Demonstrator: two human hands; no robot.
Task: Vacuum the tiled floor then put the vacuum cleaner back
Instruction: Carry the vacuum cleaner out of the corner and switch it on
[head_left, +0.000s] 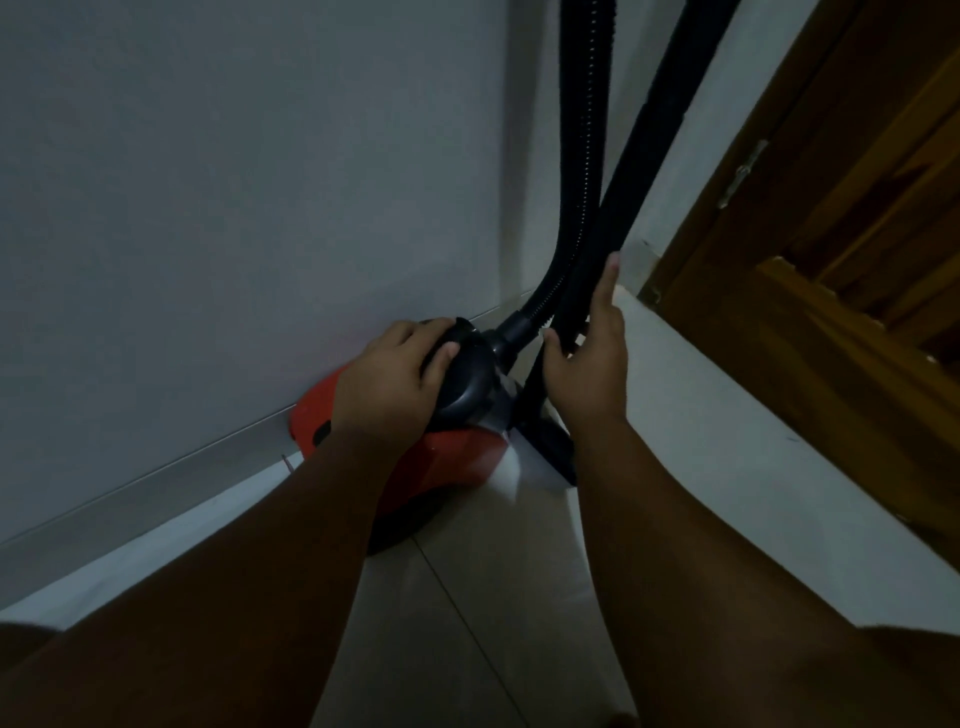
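Tiled floor (467, 597), mid-frame corner: vacuum cleaner (452, 462) is set against wall (208, 208). Handle (467, 374) is clasped by left grip (395, 379); wand (654, 119) is held upright by right grip (587, 364), probably for stowing.

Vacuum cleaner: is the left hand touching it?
Touching. The head view shows the left hand with its fingers curled over the black top of the red vacuum cleaner.
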